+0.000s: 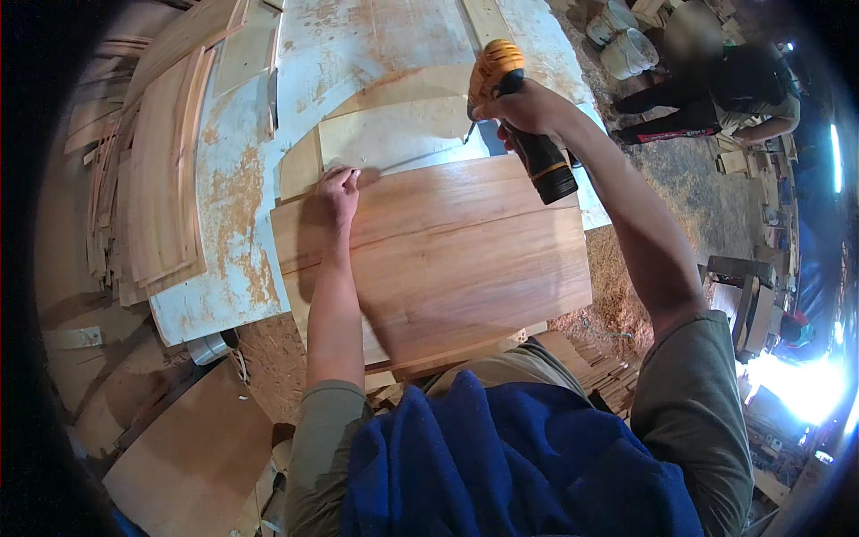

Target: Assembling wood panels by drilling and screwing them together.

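My right grip (535, 112) clasps a yellow-and-black drill (546, 166) above the wooden panel (447, 255); my left grip (338, 191) (closed or not, unclear) is at its far edge. Stained white bench (192, 300) beneath, sawdusty floor (684, 201) beyond.

My right hand (528, 109) grips the drill (497, 67), its bit (469, 134) near the board's (447, 255) far edge. My left hand (339, 193) rests, fingers curled, at that edge. The board overhangs the dusty white table (228, 170) toward me. Thin panels (165, 179) lie stacked leftward; a person (747, 89) is off to my right, near two buckets (628, 54).
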Tool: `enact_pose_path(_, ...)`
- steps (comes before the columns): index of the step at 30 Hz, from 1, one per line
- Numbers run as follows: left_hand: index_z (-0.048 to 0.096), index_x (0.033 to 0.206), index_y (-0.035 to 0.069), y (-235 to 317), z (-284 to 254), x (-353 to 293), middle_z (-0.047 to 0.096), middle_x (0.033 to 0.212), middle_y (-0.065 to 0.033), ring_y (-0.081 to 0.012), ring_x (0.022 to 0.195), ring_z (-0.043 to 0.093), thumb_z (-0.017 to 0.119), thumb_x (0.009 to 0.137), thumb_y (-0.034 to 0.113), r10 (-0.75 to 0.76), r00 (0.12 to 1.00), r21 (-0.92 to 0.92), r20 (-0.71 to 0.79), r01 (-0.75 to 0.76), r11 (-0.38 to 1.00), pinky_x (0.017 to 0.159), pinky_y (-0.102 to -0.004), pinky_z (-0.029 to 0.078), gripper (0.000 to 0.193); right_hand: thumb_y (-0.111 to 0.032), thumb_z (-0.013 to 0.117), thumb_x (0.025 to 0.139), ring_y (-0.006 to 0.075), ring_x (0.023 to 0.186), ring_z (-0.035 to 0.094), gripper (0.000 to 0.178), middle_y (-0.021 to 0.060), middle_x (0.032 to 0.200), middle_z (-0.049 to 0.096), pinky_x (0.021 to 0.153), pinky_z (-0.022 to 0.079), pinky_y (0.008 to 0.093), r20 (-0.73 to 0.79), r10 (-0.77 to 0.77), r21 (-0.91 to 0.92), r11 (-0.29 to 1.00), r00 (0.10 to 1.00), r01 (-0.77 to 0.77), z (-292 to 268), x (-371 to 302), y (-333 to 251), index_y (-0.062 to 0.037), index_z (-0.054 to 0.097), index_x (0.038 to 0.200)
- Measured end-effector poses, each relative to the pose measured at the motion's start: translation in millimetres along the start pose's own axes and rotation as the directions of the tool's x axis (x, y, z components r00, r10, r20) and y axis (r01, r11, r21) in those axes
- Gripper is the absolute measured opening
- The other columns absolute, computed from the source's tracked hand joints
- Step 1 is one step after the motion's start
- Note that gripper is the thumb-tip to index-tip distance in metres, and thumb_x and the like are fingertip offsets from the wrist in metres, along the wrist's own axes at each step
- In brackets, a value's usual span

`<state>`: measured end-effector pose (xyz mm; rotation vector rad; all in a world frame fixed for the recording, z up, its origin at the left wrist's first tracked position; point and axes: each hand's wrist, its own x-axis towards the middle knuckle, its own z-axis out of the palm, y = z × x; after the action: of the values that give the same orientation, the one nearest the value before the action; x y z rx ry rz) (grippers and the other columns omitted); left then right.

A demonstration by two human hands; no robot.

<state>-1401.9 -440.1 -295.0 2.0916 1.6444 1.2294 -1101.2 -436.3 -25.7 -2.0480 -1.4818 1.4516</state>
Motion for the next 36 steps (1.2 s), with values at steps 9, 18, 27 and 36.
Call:
enact_pose_path(9, 0.067, 0.076, 0.004, 5, -2, -6, 0.065, 0.080, -0.0088, -0.0274, 0.074, 0.060, 0.066, 0.075, 0.009, 0.045, 0.999, 0.028, -0.025, -0.044, 0.999, 0.068, -0.0354, 0.048, 0.005, -0.024, 0.068, 0.079, 0.0137, 0.045, 0.055, 0.028, 0.0059, 0.067, 0.059, 0.041, 0.046, 0.0256, -0.030, -0.097, 0.186, 0.977, 0.995, 0.101, -9, -26, 14, -0.0035, 0.058, 0.095)
enact_pose_path(18, 0.065, 0.073, 0.004, -7, 0, -11, 0.063, 0.077, -0.0102, -0.0277, 0.073, 0.059, 0.065, 0.075, 0.008, -0.061, 0.994, 0.011, -0.088, 0.062, 0.998, 0.067, -0.0366, 0.047, 0.005, -0.023, 0.067, 0.081, 0.0109, 0.045, 0.054, 0.025, 0.0047, 0.070, 0.061, 0.041, 0.044, 0.0239, -0.078, -0.153, 0.170, 0.972, 0.985, 0.164, -22, -34, 20, -0.0039, 0.060, 0.096)
enact_pose_path(27, 0.058, 0.109, 0.003, 36, -48, -51, 0.057, 0.105, -0.0169, -0.0354, 0.103, 0.051, 0.068, 0.075, 0.016, -0.069, 0.990, 0.138, -0.119, 0.085, 0.987, 0.091, -0.0451, 0.039, 0.038, -0.018, 0.074, 0.075, 0.0261, 0.096, 0.063, 0.088, 0.0170, 0.104, 0.064, 0.081, 0.049, 0.0348, -0.299, -0.641, -0.382, 0.759, 0.707, 0.528, -54, 41, 141, -0.0021, 0.018, 0.140)
enact_pose_path(36, 0.051, 0.120, 0.002, 108, -202, -173, 0.049, 0.122, -0.0178, -0.0311, 0.110, 0.049, 0.070, 0.078, 0.020, -0.526, 0.843, 0.178, -0.111, 0.538, 0.824, 0.095, -0.0397, 0.040, 0.050, -0.002, 0.067, 0.072, 0.0292, 0.085, 0.064, 0.091, 0.0186, 0.092, 0.066, 0.075, 0.049, 0.0381, -0.398, -0.468, -0.514, 0.826, 0.790, 0.231, -81, 154, 264, -0.0006, 0.010, 0.142)
